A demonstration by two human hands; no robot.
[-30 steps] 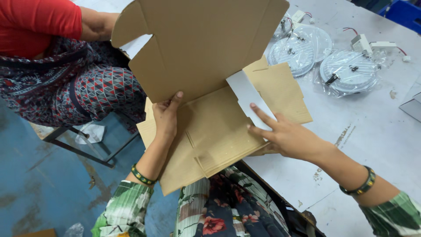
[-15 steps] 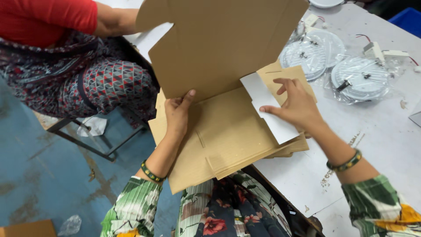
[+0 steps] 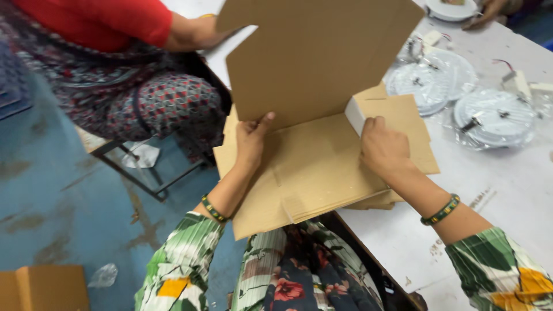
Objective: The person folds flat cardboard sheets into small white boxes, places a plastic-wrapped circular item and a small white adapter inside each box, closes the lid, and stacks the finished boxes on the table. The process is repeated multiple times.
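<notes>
- Biggest thing in view is the white tabletop (image 3: 507,190), running off to the right of the cardboard box blank (image 3: 322,132), which I'll use as the landmark for everything else.
- The cardboard box blank itself is half on the tabletop's near-left edge and half hanging out over the blue floor (image 3: 52,190). Its big upper panel is folded up almost upright, the lower part lies flat on a stack of more flat cardboard sheets (image 3: 397,198).
- Up and left of the blank, another person in a red top and patterned trousers (image 3: 144,98) sits on a metal-framed seat.
- Right of the blank, on the tabletop, there are two round white light fixtures in clear plastic bags (image 3: 461,92) with small wires and connectors beside them.
- Left hand (image 3: 250,141) is at the blank's left side, right at the fold line. Its grip is pinching the raised panel's lower edge, thumb in front and fingers behind.
- Right hand (image 3: 383,150) is at the blank's right side, fingers curled down and pressed together over a small white-faced side flap (image 3: 354,115), holding it against the flat part.
- Both wrists have a green and gold bangle (image 3: 440,210), the sleeves are floral green.
</notes>
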